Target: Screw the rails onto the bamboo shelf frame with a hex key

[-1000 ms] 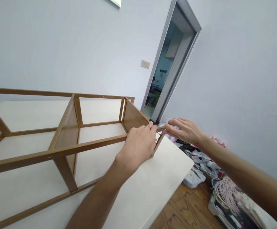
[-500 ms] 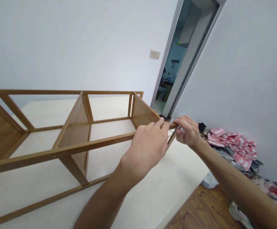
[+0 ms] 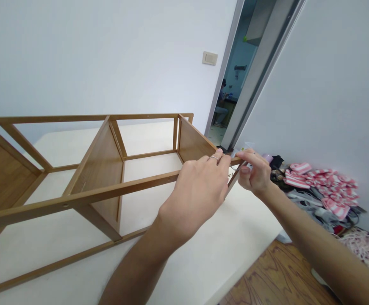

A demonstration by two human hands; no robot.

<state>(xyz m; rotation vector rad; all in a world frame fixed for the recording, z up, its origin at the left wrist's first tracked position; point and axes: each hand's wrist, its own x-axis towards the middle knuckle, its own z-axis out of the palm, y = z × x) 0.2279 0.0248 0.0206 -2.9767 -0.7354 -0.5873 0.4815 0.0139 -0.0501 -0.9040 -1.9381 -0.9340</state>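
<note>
A brown wooden shelf frame (image 3: 95, 169) lies on its side on a white table (image 3: 203, 262). My left hand (image 3: 197, 190), with a ring on one finger, is curled over the frame's near right top corner and grips the rail there. My right hand (image 3: 252, 173) is at the outer side of that same corner, fingers pinched around a small thing that looks metallic; I cannot make out what it is. The corner joint itself is hidden behind my left hand.
A pile of pink-and-white striped cloth and bags (image 3: 317, 186) lies on the wooden floor (image 3: 267, 279) by the right wall. An open doorway (image 3: 238, 80) stands behind the table, with a seated person (image 3: 221, 106) far inside. A light switch (image 3: 210, 58) is on the wall.
The view has swung left and down a little. My right hand has gone from stretched fingers to a closed pinch at the frame's corner. My left hand has kept its grip on the rail.
</note>
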